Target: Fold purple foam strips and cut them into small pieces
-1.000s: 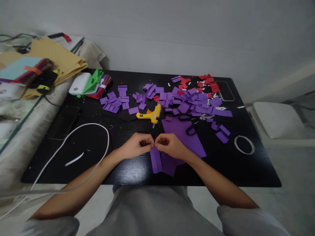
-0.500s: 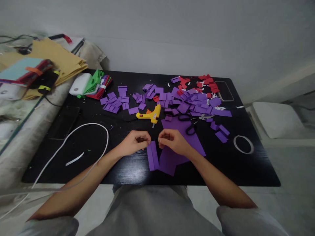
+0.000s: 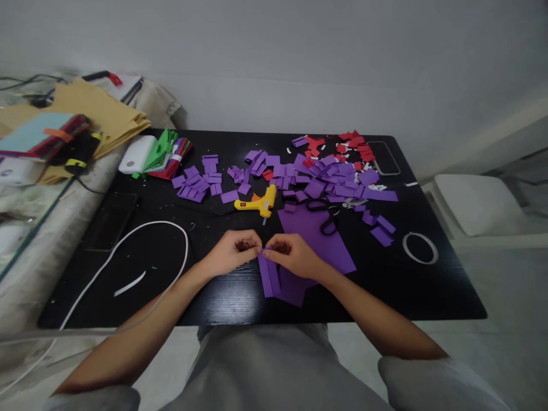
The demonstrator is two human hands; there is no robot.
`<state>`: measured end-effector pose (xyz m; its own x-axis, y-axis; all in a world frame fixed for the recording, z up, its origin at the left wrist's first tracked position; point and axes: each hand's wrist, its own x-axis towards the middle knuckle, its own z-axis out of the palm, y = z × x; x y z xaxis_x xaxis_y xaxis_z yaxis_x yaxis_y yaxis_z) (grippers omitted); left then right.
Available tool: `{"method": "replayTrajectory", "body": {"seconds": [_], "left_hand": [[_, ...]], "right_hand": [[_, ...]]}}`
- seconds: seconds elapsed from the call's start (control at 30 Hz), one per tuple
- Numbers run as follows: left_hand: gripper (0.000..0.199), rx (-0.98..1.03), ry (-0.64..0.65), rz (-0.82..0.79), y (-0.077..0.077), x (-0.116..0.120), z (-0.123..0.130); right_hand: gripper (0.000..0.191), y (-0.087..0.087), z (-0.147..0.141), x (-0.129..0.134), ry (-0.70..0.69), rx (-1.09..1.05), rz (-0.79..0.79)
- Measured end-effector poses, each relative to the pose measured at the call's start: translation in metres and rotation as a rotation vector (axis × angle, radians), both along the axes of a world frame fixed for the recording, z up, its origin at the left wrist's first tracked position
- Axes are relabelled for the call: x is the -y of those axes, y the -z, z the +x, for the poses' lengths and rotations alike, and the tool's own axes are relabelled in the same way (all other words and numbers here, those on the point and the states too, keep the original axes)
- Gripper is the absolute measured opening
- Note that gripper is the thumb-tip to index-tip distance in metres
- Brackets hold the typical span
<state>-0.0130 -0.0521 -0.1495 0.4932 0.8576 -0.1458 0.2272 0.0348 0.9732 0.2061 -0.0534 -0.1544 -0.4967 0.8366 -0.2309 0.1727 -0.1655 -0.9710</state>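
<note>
A folded strip of purple paper hangs between my hands near the table's front edge, its long crease running up and down. My left hand pinches its upper left corner between thumb and fingers. At the upper right corner, my right hand has closed thumb and fingertips on the same strip. Beneath and to the right lies a larger purple sheet, partly covered by my right hand. Black-handled scissors rest across that sheet's top. Beyond my hands lies a yellow glue gun.
Purple paper pieces and red scraps spread over the back of the black table. A white cable loops by my left forearm. A roll of tape lies at right; paper bundles sit back left.
My right hand has moved left to the strip's top and now grips it beside my left hand. The strip's right half has lifted a little. The view has shifted slightly.
</note>
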Motion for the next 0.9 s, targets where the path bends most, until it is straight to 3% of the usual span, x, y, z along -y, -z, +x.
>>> {"method": "replayTrajectory", "body": {"seconds": [0.43,0.6,0.77,0.9], "left_hand": [[0.014,-0.054,0.047,0.056,-0.001,-0.001,0.001],[0.010,-0.107,0.024,0.049,0.001,-0.008,-0.017],[0.015,-0.035,-0.083,0.008,0.006,-0.011,-0.016],[0.019,0.031,-0.079,0.089,0.008,-0.006,-0.002]], "right_hand": [[0.021,-0.003,0.002,0.000,-0.012,0.039,0.056],[0.023,-0.001,0.012,-0.012,0.115,0.031,0.094],[0.029,0.003,0.013,-0.015,0.145,-0.034,-0.016],[0.034,0.005,0.006,-0.011,0.149,-0.110,-0.126]]}}
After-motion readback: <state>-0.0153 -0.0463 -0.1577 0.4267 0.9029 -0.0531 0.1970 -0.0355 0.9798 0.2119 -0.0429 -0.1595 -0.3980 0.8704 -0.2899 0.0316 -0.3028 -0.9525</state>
